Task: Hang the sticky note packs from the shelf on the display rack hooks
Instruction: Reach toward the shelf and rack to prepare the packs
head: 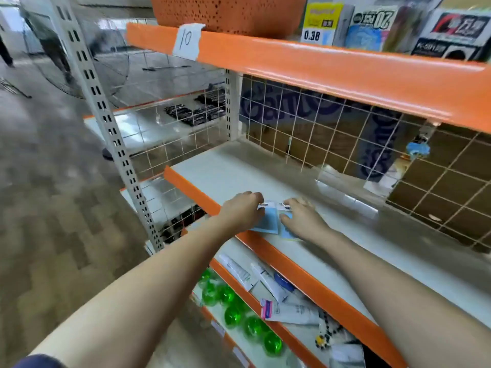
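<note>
Far left: grey floor (39,181), a big fan (87,57) standing on it, behind the perforated upright (106,123) of the rack. Blurry all round, camera's moving.

Left hand (240,212) is out over the front edge of the white shelf (239,171), knuckles up, fingers curled down onto the left pack (267,221), light blue w/ a white header card. Looks like a grip at the pack's top-left corner, thumb hidden, so can't say exactly how it's pinching.

Right beside it, touching or nearly so, the right pack (286,228), same blue, lying flat at the shelf's front lip. Right hand (303,220) sits on it, palm down, fingers bent over the top end near the header. Whether it's clamping or just pressing, can't tell from here.

Above, orange beam w/ a paper tag (187,41) reading "10"; orange basket (228,11) on top.

Behind the hands, wire grid (332,134) backs the shelf. Further right, one blue pack (417,149) hangs up on the grid, well apart from the two on the shelf.

Below, lower shelf: green balls (233,314), white tubes (268,281).
</note>
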A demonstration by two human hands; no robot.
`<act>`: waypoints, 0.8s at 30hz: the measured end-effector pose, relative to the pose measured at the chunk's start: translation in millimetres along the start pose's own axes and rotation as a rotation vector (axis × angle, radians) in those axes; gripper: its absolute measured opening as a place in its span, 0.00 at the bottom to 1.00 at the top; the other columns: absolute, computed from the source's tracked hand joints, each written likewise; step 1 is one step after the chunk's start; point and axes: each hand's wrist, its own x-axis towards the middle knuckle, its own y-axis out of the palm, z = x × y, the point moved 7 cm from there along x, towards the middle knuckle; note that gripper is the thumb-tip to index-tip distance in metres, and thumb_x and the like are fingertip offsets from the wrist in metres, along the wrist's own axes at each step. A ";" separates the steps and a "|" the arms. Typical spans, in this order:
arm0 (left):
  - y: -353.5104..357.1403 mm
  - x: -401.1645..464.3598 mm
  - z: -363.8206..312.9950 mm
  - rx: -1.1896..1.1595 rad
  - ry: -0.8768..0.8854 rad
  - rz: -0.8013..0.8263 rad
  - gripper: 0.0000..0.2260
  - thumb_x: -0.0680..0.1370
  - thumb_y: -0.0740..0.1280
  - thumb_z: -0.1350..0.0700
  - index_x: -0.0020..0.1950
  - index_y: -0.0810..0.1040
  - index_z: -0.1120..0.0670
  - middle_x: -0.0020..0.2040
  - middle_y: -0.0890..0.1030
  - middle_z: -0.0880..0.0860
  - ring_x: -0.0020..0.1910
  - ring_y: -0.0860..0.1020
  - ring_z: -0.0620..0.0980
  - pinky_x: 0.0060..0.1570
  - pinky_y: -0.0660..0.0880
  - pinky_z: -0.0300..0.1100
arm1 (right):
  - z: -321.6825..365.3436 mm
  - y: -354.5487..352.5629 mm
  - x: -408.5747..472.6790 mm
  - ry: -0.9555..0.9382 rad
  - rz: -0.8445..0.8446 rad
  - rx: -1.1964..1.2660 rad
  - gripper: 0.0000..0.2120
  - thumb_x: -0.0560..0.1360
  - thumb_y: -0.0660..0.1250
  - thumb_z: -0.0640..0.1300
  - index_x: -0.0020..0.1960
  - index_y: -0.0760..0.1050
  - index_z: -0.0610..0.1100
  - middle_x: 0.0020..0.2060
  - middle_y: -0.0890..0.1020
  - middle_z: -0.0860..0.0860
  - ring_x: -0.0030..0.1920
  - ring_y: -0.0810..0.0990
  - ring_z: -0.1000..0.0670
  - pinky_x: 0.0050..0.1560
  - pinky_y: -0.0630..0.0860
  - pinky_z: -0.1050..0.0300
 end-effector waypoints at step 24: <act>68.9 68.5 -12.5 0.155 0.181 0.125 0.20 0.80 0.58 0.47 0.69 0.64 0.55 0.65 0.66 0.59 0.66 0.64 0.59 0.63 0.65 0.56 | -20.0 21.9 0.7 0.460 0.086 -0.091 0.28 0.77 0.56 0.59 0.73 0.60 0.48 0.73 0.59 0.39 0.70 0.60 0.36 0.66 0.63 0.44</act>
